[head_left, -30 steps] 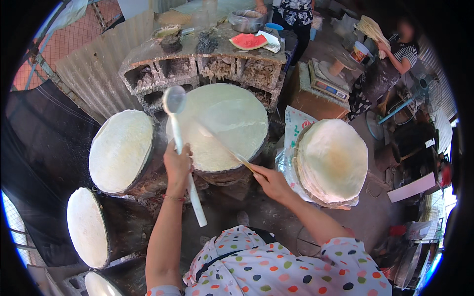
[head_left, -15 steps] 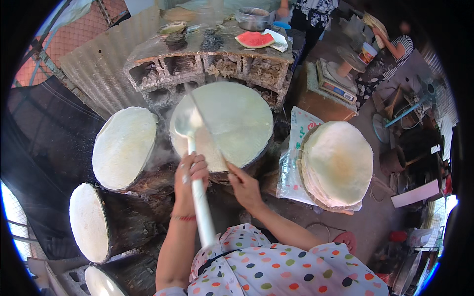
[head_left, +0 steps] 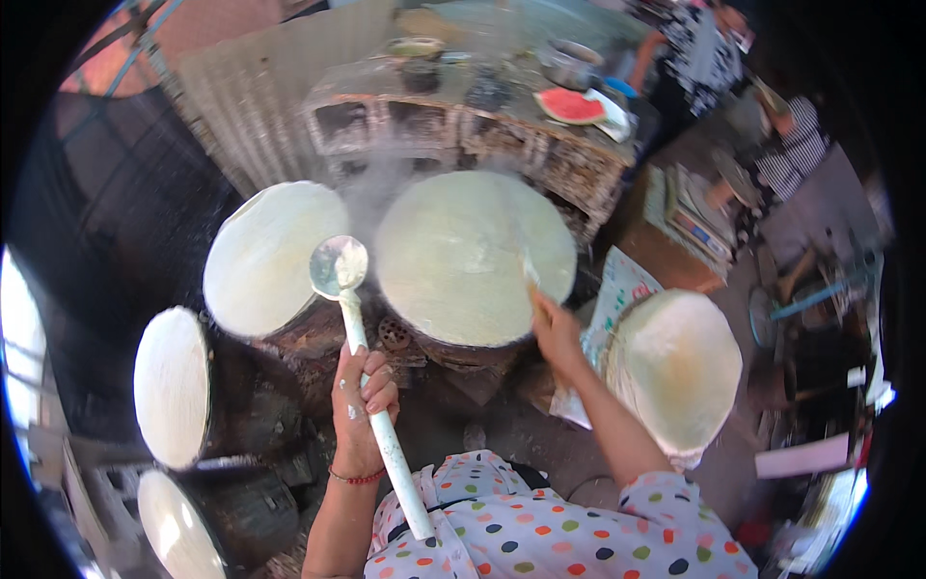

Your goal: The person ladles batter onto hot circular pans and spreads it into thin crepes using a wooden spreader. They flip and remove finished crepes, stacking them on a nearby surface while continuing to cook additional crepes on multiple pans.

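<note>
My left hand [head_left: 365, 396] grips the long white handle of a ladle [head_left: 340, 270], whose metal cup, with pale batter in it, is raised between two round batter-coated griddles. My right hand [head_left: 558, 333] is closed on a thin flat scraper [head_left: 527, 265] over the right side of the central griddle [head_left: 458, 241], whose surface carries a wide pale, wet-looking layer; the scraper's blade is blurred. The left griddle [head_left: 270, 251] also has a pale round sheet on it. A stack of pale round sheets [head_left: 675, 367] lies on a plastic bag [head_left: 622, 275] to the right.
More coated griddles [head_left: 169, 391] stand at the lower left. Behind are a block ledge [head_left: 362, 130] with a watermelon slice [head_left: 569, 106] and pot [head_left: 569, 60], steam, and two other people [head_left: 704, 53] at upper right, near a scale [head_left: 690, 207] on a box.
The ladle has moved leftward off the central griddle. My right hand has moved right with the scraper. The view has shifted, and steam now rises between the griddles.
</note>
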The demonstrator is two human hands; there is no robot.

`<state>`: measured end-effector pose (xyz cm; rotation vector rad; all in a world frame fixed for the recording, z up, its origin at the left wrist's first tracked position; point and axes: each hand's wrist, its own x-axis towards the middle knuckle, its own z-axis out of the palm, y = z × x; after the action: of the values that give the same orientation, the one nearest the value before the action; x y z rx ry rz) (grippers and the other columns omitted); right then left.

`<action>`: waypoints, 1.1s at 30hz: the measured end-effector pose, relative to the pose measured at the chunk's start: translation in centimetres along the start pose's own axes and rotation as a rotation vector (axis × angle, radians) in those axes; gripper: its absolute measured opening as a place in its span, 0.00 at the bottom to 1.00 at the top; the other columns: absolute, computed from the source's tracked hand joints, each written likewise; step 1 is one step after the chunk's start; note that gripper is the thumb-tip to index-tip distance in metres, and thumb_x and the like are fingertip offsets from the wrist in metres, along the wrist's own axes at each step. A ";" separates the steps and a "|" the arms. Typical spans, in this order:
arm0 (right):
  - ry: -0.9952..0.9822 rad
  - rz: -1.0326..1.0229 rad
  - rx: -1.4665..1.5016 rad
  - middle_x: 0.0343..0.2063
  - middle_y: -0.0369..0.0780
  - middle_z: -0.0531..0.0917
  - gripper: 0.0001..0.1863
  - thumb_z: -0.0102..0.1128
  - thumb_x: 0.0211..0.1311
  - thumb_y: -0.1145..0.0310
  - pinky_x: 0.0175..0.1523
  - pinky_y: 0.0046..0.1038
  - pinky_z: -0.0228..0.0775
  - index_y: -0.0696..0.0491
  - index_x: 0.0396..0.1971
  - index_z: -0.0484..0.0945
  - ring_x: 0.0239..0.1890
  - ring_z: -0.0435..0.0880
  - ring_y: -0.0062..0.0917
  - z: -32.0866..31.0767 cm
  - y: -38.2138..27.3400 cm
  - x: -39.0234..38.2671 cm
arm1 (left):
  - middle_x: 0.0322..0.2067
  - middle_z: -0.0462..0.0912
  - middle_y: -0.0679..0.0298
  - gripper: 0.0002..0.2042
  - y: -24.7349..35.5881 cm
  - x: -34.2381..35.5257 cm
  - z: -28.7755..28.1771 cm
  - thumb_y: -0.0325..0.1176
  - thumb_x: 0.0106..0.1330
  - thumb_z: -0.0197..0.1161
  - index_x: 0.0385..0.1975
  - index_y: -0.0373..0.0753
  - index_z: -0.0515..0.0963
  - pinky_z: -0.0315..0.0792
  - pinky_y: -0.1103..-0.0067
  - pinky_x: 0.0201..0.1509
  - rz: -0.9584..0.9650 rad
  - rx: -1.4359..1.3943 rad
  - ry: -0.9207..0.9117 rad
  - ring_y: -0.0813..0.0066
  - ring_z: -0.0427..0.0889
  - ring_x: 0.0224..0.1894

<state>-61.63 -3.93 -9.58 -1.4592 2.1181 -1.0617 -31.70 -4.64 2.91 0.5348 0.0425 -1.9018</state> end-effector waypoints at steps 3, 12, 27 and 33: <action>-0.450 0.029 0.298 0.49 0.41 0.80 0.24 0.59 0.60 0.74 0.54 0.22 0.67 0.56 0.58 0.70 0.50 0.77 0.21 1.3 -3.3 -6.5 | 0.22 0.60 0.71 0.04 0.4 -1.0 -0.9 0.29 0.72 0.48 0.36 0.41 0.61 0.58 0.91 0.11 0.056 0.029 -0.017 0.89 0.58 0.15; -0.460 -0.172 0.205 0.41 0.38 0.82 0.25 0.55 0.60 0.76 0.40 0.21 0.73 0.51 0.60 0.70 0.31 0.78 0.23 2.9 1.2 -18.1 | 0.24 0.60 0.73 0.09 3.7 -2.7 -2.1 0.27 0.71 0.47 0.48 0.45 0.62 0.55 0.93 0.15 0.193 0.036 0.041 0.91 0.58 0.18; -0.633 0.051 0.720 0.16 0.28 0.64 0.12 0.46 0.71 0.65 0.18 0.15 0.55 0.52 0.48 0.73 0.13 0.60 0.09 19.7 -22.0 -16.0 | 0.21 0.60 0.73 0.05 19.9 -16.8 -11.9 0.27 0.69 0.48 0.41 0.43 0.61 0.56 0.91 0.12 0.776 -0.069 0.171 0.90 0.58 0.16; -0.431 0.037 0.813 0.15 0.29 0.66 0.09 0.49 0.69 0.66 0.17 0.15 0.55 0.54 0.41 0.75 0.13 0.62 0.10 22.9 -29.0 -9.6 | 0.25 0.61 0.70 0.04 23.6 -22.5 -15.2 0.30 0.73 0.47 0.39 0.38 0.62 0.57 0.92 0.13 1.010 -0.038 0.336 0.90 0.58 0.18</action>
<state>-24.24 -9.22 -4.05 -1.0931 1.1868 -1.2432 1.13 9.97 3.10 0.6755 0.0203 -0.8193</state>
